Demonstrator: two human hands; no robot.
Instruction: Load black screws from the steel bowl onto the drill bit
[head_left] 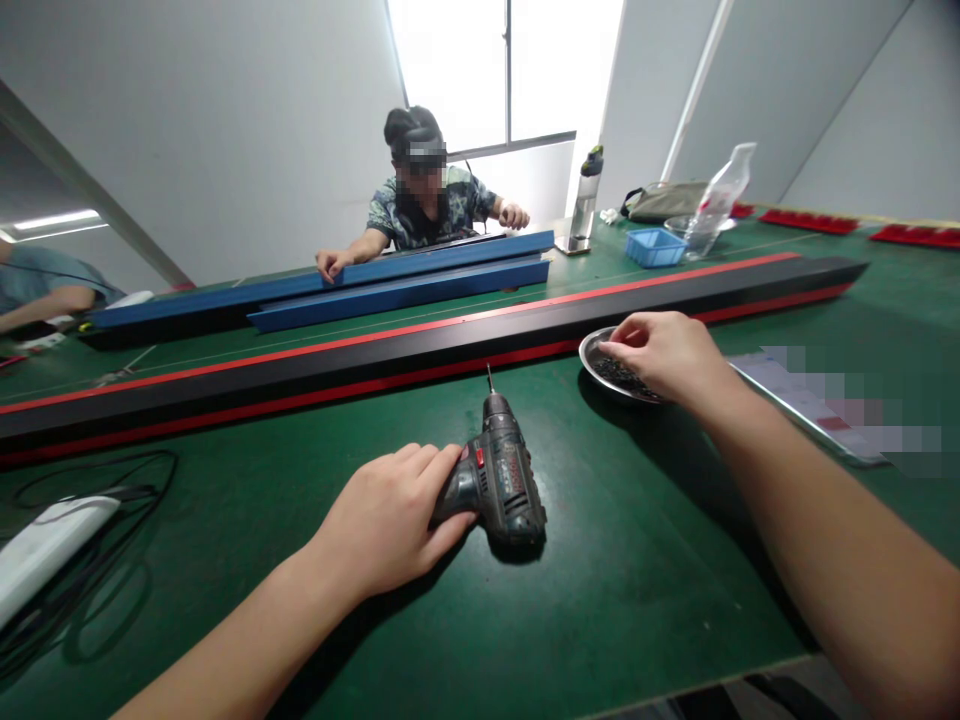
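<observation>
My left hand is wrapped round the grip of a cordless drill, which lies on its side on the green table with its bit pointing away from me. Over a round metal bowl of small dark pieces, probably screws, my right hand is closed with fingertips pinched at the bowl's inside. Whatever the fingertips hold is too small to make out. Just beyond the drill and bowl, a long black bar with red edges runs across the table.
Opposite sits a person with hands by long blue bars. A blue basket, a plastic bottle and a drinking bottle stand at the back. At left lie a white power strip and cables; a flat tablet-like object lies right.
</observation>
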